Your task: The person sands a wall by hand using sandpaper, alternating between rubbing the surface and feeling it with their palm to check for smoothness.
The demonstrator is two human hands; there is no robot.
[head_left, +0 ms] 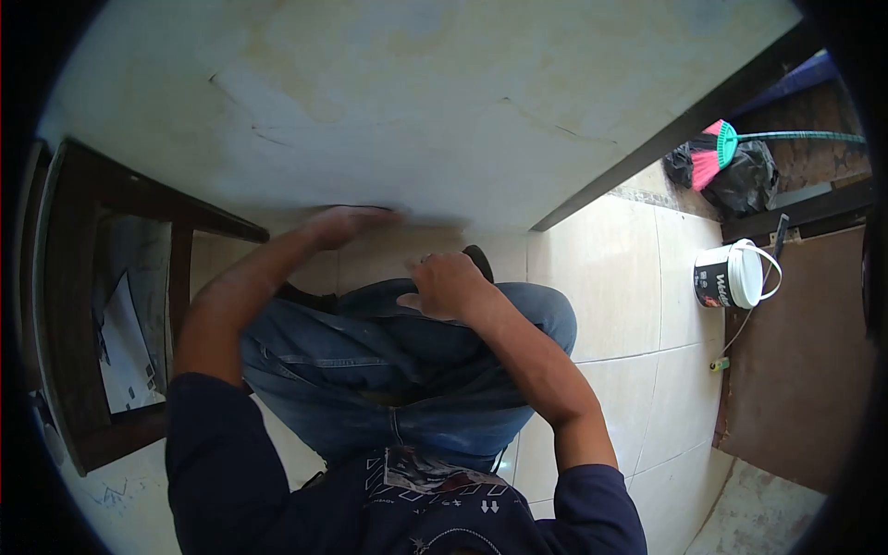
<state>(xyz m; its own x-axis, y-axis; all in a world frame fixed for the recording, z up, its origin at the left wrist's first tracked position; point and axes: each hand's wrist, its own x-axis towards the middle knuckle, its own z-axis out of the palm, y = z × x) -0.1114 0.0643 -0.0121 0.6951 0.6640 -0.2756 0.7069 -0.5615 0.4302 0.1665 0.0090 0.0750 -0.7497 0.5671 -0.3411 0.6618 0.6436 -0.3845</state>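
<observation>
My left hand [356, 225] is stretched out at the foot of the pale, patchy wall [370, 111], its fingers blurred and pointing right. Whether it touches the wall I cannot tell. Above my lap, my right hand [444, 285] has its fingers bent, with the thumb apart from them. Nothing shows in it, though its fingertips are partly blurred. Fine cracks run across the wall above both hands. Under the hands are my bent knees in blue jeans [398, 342].
A white bucket [745, 275] stands on the tiled floor [601, 287] at the right, near a brown panel [805, 351]. Behind it lie a pink and green broom [717, 153] and black bags [749, 180]. A dark wooden frame [83, 305] stands at the left.
</observation>
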